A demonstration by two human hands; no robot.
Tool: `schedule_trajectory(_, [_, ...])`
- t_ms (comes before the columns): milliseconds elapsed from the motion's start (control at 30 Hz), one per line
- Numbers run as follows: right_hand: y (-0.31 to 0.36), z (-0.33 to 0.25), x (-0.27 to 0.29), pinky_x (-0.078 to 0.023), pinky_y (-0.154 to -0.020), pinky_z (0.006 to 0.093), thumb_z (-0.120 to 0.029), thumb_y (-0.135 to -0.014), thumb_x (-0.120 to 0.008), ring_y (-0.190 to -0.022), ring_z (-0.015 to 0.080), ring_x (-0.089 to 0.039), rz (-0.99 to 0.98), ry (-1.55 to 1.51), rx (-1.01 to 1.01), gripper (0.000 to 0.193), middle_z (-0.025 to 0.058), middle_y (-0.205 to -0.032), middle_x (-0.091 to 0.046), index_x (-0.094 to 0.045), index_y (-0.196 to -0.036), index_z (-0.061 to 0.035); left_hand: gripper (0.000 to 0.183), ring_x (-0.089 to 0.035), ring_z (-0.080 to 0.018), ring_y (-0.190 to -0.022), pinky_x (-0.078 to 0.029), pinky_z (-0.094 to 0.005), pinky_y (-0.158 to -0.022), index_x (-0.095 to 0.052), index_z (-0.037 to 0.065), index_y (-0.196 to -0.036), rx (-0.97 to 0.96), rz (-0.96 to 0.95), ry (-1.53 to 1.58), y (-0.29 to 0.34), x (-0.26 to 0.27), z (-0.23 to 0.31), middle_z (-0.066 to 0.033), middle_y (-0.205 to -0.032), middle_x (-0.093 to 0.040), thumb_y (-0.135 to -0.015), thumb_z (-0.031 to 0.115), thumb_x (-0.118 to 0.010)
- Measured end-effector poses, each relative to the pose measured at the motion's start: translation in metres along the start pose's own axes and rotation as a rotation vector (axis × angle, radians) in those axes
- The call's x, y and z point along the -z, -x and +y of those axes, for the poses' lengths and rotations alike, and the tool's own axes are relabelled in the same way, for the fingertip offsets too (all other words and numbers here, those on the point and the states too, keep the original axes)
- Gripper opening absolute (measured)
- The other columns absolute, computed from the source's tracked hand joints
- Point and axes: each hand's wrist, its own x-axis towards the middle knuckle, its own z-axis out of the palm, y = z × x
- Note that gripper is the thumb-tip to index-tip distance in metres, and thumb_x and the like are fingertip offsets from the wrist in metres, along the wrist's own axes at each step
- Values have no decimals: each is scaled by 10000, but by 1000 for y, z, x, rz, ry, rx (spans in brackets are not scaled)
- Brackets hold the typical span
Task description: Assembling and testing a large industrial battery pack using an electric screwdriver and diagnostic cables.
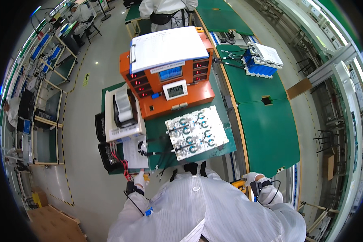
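Observation:
My left hand (pixel 141 179), gloved in white with partly bare fingertips, is beside the near left edge of the green workbench (pixel 157 133). Its thumb stands apart from the fingers, and nothing shows in it. Red wires (pixel 126 167) hang close to it. My right hand (pixel 252 177), also gloved, rests by the conveyor's edge next to a yellow object (pixel 238 185); its fingers are not clear. Between and beyond both hands, a white-topped battery pack (pixel 197 132) with round openings lies on the bench. Black leads (pixel 151 153) with connectors run from its left side.
Behind the pack stands an orange tester (pixel 181 99) with red displays, a small clock (pixel 175 89) and a clipboard (pixel 169 48). A white box (pixel 139 127) and black bins (pixel 105 155) are left. A blue battery pack (pixel 260 66) sits on green conveyor boards (pixel 266 129). A co-worker (pixel 167 12) stands ahead.

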Motion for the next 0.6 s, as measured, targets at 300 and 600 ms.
schedule_trajectory(300, [28,-37,-40,-547,-839,358,-167,-787,-711,-983,333,-681,381,59,1,548,177,-1062,-703,-583,-1316,-105,201,-518,-131,-484,-386,-257,-391,-614,100,-932,-61,-118,370,-6,-17,-5,-30,-681,-571,-932,301,-606])
schedule_trajectory(600, [59,-99,-45,-519,-904,414,-238,-823,-688,-1053,366,-644,776,44,-132,514,218,-1142,-666,-585,-1275,-17,400,-618,-363,-1014,-537,-415,-848,-588,45,-1131,-944,367,-906,83,-27,38,-191,-1232,-569,-738,84,-655])
